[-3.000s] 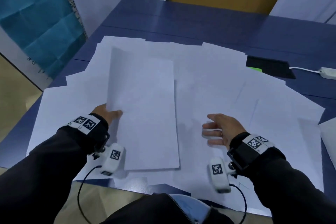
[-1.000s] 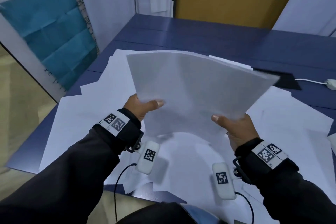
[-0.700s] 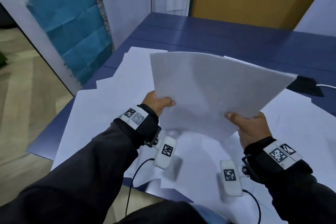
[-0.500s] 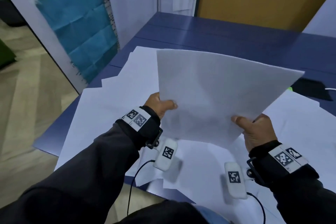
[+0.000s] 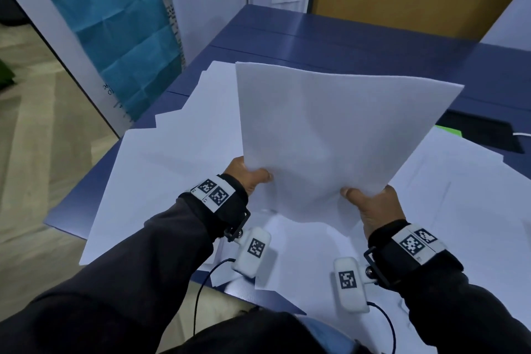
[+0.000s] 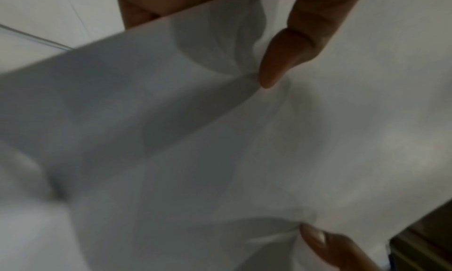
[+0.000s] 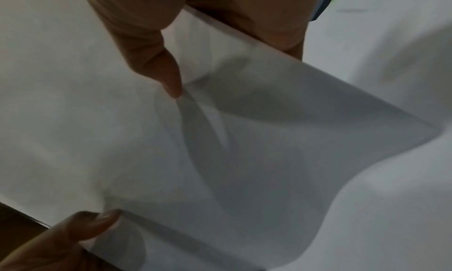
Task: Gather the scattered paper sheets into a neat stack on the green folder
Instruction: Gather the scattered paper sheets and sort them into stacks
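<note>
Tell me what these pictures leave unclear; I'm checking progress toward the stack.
- Green folder: head view shows only a sliver; loose sheets cover the rest.
- Lifted paper: sheet count unreadable in any view.
- Left hand, right hand: fingers hidden behind the paper in the head view.

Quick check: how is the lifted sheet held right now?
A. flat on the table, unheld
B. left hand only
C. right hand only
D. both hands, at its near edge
D: the left hand and right hand each pinch the near edge of the raised sheet.
</note>
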A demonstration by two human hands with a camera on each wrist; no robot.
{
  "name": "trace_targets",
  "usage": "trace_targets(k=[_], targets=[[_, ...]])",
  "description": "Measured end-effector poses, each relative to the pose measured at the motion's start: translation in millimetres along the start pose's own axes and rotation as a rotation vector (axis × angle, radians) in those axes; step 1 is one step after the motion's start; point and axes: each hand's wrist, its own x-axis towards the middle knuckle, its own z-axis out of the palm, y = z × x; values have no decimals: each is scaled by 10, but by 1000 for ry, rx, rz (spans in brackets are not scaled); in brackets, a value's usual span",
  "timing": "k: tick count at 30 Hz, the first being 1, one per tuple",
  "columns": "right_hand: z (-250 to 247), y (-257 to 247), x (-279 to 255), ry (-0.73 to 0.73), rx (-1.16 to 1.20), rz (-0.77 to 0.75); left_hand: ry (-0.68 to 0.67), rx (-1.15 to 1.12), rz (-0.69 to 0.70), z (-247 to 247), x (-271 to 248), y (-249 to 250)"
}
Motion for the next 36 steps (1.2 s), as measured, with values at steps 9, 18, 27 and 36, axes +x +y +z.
trace_targets(k=[9, 18, 27, 36], targets=[[273, 67, -82, -141, -127, 92, 97, -92, -59, -315, -65, 61], [775, 83, -145, -190, -139, 40, 306, 56, -165, -1333, -374, -132], [1144, 207, -251, -273, -220, 132, 785, 574, -440, -2634, -886, -695], [1269, 373, -274, -314, -278, 190, 712, 487, -541, -2745, -959, -984]])
